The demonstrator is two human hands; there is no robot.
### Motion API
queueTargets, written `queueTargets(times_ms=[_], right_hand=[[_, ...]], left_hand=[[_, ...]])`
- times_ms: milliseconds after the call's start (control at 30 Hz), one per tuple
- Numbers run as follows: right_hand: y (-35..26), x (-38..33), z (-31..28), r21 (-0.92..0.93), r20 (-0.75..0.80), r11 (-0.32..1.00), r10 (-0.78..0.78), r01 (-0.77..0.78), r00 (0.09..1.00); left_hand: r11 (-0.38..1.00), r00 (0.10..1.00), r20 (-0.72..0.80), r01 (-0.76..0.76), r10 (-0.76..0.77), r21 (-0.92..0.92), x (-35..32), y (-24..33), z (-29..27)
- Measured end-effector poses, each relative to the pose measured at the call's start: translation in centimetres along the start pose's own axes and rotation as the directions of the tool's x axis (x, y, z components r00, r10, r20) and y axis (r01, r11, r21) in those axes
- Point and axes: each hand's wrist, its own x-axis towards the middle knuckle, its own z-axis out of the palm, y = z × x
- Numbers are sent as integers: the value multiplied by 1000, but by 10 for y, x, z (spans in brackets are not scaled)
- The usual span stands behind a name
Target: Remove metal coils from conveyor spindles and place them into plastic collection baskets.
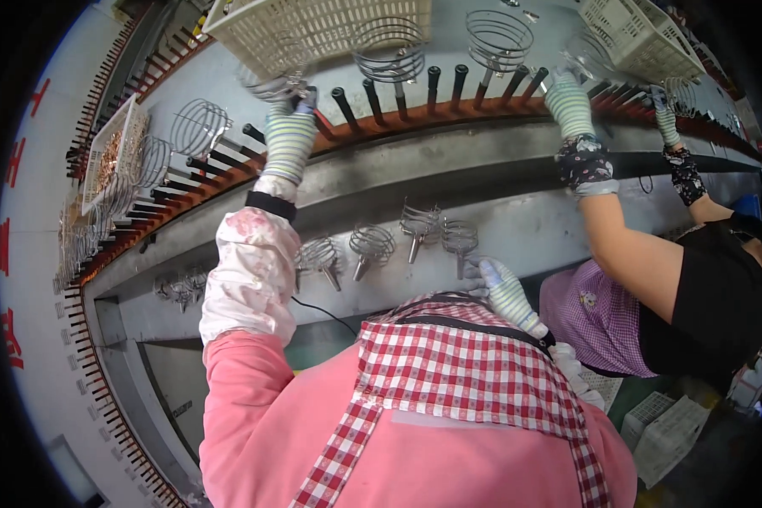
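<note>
My left hand (288,146), in a striped glove, reaches to the row of black handles and closes around the base of a spiral wire basket (273,83). That basket is smeared by motion, and my fingers partly hide its joint with a handle. My right hand (508,296), gloved alike, is low by my apron with its fingers apart, beside the stem of a wire basket (460,237) on the lower metal shelf. Several more lie left of it, including one wire basket (371,244) with its stem pointing down.
Black handles (345,110) stand along a curved brown rail (415,121), some carrying wire baskets. A white plastic crate (330,38) stands behind it; another crate (643,38) is at far right. At my right a co-worker's gloved hand (570,106) works at the rail.
</note>
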Motion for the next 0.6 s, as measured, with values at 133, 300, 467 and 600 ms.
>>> queueTargets(times_ms=[133, 300, 467, 600], right_hand=[[106, 43, -8, -278, -165, 960, -42, -6, 985], [107, 84, -12, -488, -109, 872, -11, -44, 994], [214, 150, 161, -599, 189, 798, 50, 75, 981], [263, 171, 217, -691, 264, 692, -26, 208, 964]], left_hand=[[970, 999, 3, 35, -35, -241, -40, -56, -35], [973, 993, -87, 59, -81, -223, -28, -83, -57], [982, 987, -8, 156, -158, -110, 0, -173, -188], [993, 994, -5, 113, -112, 40, -24, -205, -227]])
